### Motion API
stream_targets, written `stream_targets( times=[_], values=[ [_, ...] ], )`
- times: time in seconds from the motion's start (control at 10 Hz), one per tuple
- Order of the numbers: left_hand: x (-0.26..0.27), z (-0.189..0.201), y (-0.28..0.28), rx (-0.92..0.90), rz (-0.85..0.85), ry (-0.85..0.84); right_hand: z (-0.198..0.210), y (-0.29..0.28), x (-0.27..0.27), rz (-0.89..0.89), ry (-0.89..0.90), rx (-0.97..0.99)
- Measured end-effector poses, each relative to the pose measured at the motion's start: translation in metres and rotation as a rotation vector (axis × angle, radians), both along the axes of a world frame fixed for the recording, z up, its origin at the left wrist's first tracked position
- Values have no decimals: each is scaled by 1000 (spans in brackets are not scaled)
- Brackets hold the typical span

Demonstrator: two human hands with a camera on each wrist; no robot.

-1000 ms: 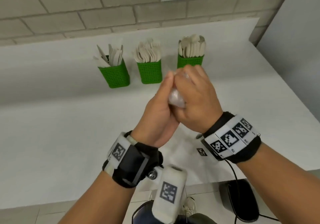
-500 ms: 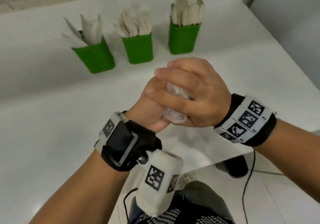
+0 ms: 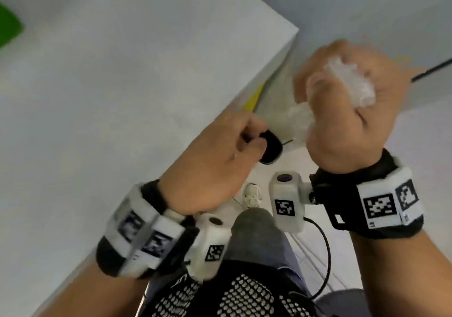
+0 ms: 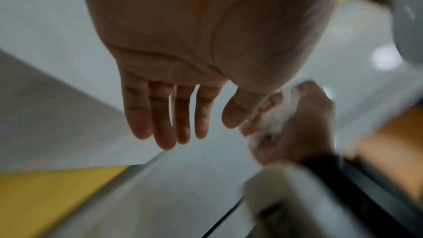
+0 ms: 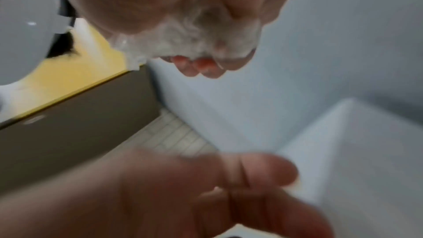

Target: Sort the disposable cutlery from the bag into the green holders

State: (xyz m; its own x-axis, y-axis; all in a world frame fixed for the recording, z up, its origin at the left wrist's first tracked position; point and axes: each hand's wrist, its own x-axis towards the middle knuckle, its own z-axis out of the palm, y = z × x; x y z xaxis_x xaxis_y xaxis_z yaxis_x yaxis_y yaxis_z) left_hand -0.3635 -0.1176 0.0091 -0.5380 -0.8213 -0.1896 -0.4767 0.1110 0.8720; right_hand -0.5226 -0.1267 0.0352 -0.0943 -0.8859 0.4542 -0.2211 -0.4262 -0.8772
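A crumpled clear plastic bag (image 3: 349, 81) is balled up in my right hand (image 3: 342, 101), which grips it in a fist out past the table's right edge, over the floor. The right wrist view shows the bag (image 5: 190, 39) bulging from under the curled fingers. My left hand (image 3: 220, 155) hovers at the table's front corner, empty; in the left wrist view its fingers (image 4: 174, 115) hang relaxed and nearly straight. Only a blurred sliver of one green holder (image 3: 9, 30) shows at the far left edge. No cutlery is in view.
The white table (image 3: 122, 96) fills the left half and ends at a corner on the upper right. A yellow strip (image 3: 253, 96) runs under its edge. On the floor below lie a black object (image 3: 271, 147) and a cable (image 3: 325, 243). My knee (image 3: 256, 231) is underneath.
The hands have come apart. The right hand carried the crumpled bag right, off the table; the left hand let go of it. The view swung down and right, away from the three holders.
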Motion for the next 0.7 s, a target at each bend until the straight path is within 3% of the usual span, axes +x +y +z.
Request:
stream_targets(
  times=[0.1,0.2,0.3,0.4,0.5,0.6,0.7],
  values=[
    [-56,-67,23,-348,-333,-463,-76,2,-49,4,-91,296],
    [-80,-158,46,-292,-568,-755,-184,5,-72,-28,-120,669],
    [-63,-227,55,9,-639,-1007,-300,1,-91,-249,-318,1164],
    [-17,-278,76,152,-584,-1150,-385,-7,-107,-428,-331,1508],
    [37,-298,99,252,-569,-1282,-451,-24,-116,-415,-315,1646],
    [92,-312,124,367,-499,-1366,-496,-48,-112,-449,-431,1753],
    [127,-319,126,484,-388,-1353,-548,-58,-108,-551,-736,1687]
  ],
)
